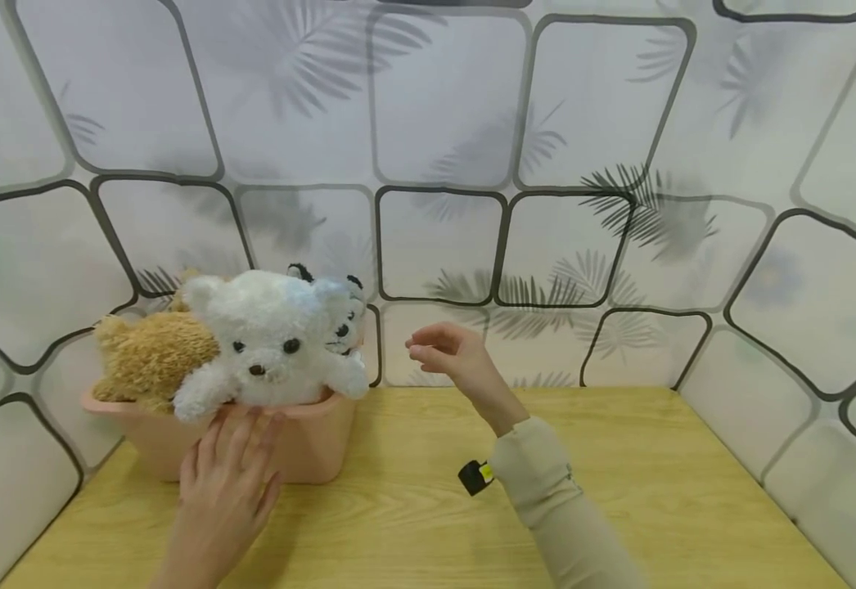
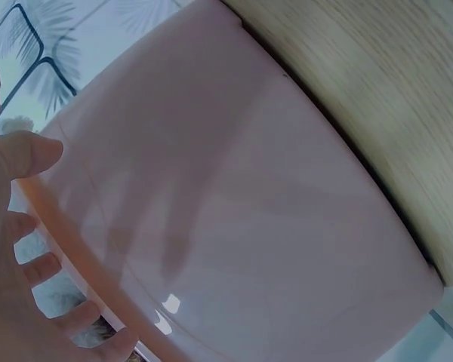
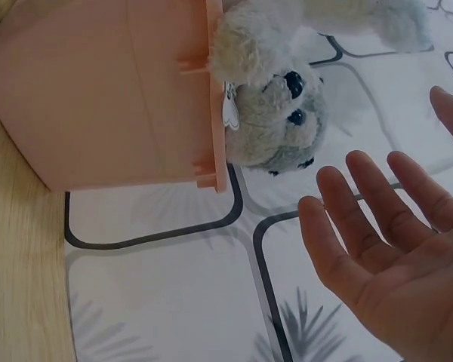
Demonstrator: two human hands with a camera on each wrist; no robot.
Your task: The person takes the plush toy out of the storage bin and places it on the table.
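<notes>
1. On the pale wooden table (image 1: 619,483), seen from the head camera, a peach-pink plastic basket (image 1: 310,450) sits near the patterned wall, heaped with 3 plush toys. A fluffy white teddy bear (image 1: 269,343) lies on top, overhanging the front rim. The left hand (image 1: 225,491) lies flat against the basket's front, fingers straight, seemingly to steady it. The right hand (image 1: 446,352) hovers just right of the bear, fingers loosely curved, holding nothing.
2. At the left wrist, spread fingers (image 2: 30,268) rest along the rim beside white fur.
3. At the right wrist, the palm is open, facing the toys.
</notes>
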